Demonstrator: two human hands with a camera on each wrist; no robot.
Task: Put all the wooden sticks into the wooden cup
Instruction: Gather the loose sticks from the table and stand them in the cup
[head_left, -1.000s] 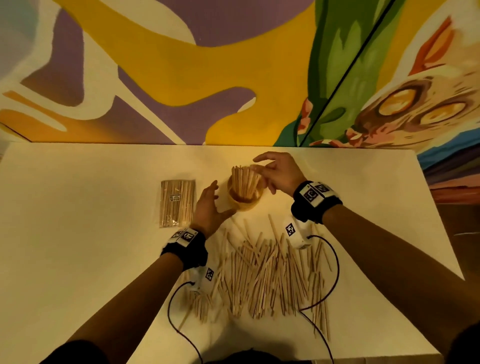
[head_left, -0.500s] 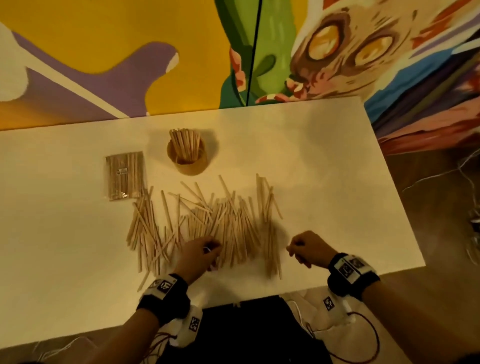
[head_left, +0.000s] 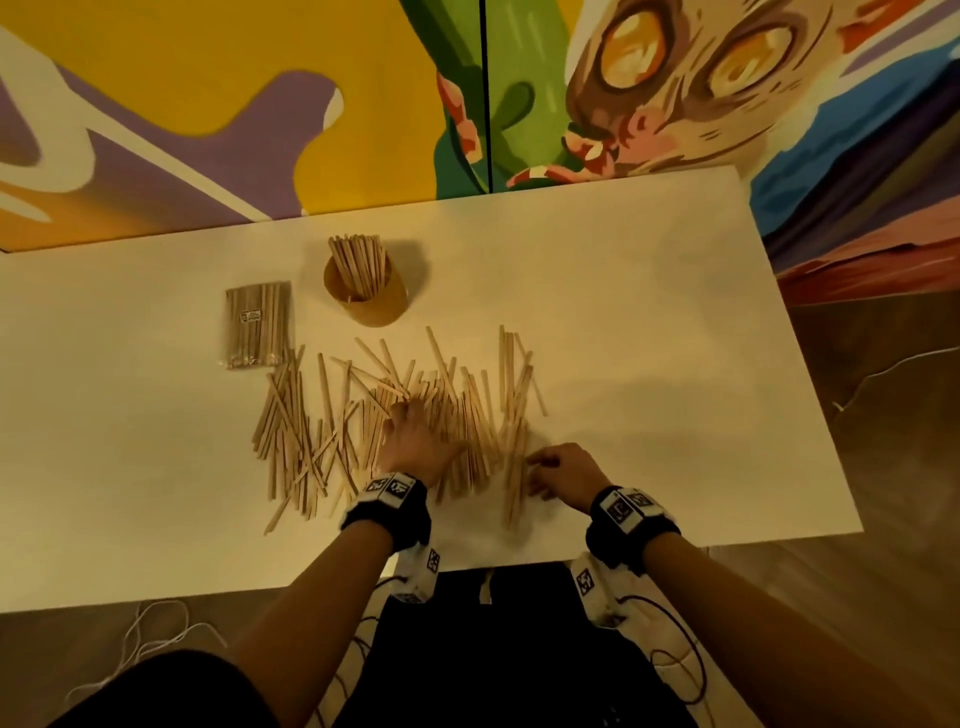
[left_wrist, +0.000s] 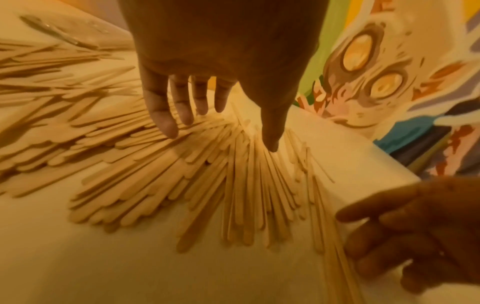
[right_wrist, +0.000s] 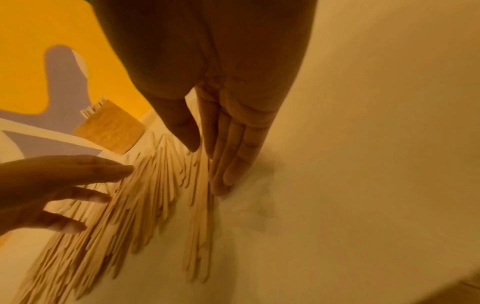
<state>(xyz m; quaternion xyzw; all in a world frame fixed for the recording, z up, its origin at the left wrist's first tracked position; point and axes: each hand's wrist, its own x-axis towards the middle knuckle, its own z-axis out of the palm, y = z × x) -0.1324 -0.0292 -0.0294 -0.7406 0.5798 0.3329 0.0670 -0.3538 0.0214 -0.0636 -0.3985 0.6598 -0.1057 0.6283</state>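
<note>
The wooden cup (head_left: 371, 293) stands upright at the back of the white table (head_left: 649, 322), with a bunch of sticks leaning in it; the right wrist view shows the cup (right_wrist: 109, 129) too. Many loose wooden sticks (head_left: 322, 431) lie spread in front of it. My left hand (head_left: 415, 441) rests on the middle of the pile, fingers (left_wrist: 166, 123) spread straight with their tips on the sticks (left_wrist: 155, 185). My right hand (head_left: 561, 470) lies at the pile's right edge, its straight fingers (right_wrist: 228, 164) together against the outermost sticks (right_wrist: 197, 205). Neither hand holds a stick.
A clear sealed packet of sticks (head_left: 257, 325) lies left of the cup. The table's near edge runs just behind my wrists, and its right edge (head_left: 810, 395) drops to a wooden floor. A painted wall (head_left: 260, 130) rises behind the table. Cables hang from the wristbands.
A second ago both hands were up at the cup. They came back to the pile's near edge; now the left has slid forward onto the sticks and the right has moved left against them.
</note>
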